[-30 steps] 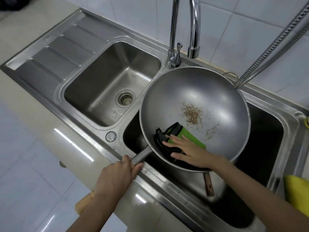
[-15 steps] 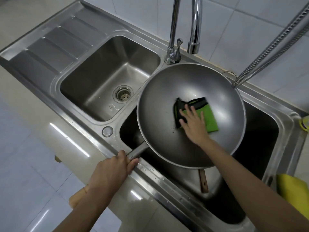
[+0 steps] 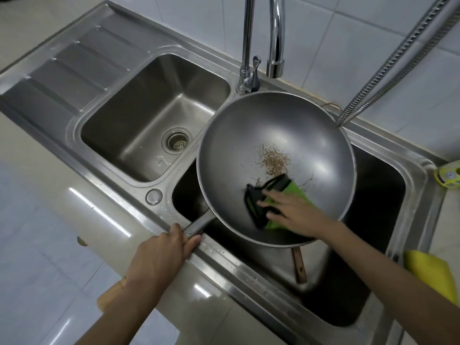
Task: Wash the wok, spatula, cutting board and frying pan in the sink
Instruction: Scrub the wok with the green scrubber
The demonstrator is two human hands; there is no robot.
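Observation:
A large grey wok (image 3: pixel 249 135) is held tilted over the right basin of the sink (image 3: pixel 388 185). My left hand (image 3: pixel 161 252) grips the wok's dark handle at the sink's front rim. My right hand (image 3: pixel 288 210) presses a green and black scrubbing cloth (image 3: pixel 258 207) flat against the wok's lower inside wall. A patch of brown residue (image 3: pixel 273 160) lies in the wok's middle, just above the cloth. A brown wooden handle (image 3: pixel 298 265) pokes out from under the wok in the right basin; what it belongs to is hidden.
The left basin (image 3: pixel 139 135) holds only its drain strainer (image 3: pixel 177 141). A chrome tap (image 3: pixel 275 36) rises behind the wok, and a metal hose (image 3: pixel 388 63) slants in from the upper right. A yellow cloth (image 3: pixel 433 272) and a yellow container (image 3: pixel 448 174) sit at the right edge.
My right hand slid the cloth from the wok's middle back down to its near wall, uncovering the brown residue. My left hand kept its grip on the handle.

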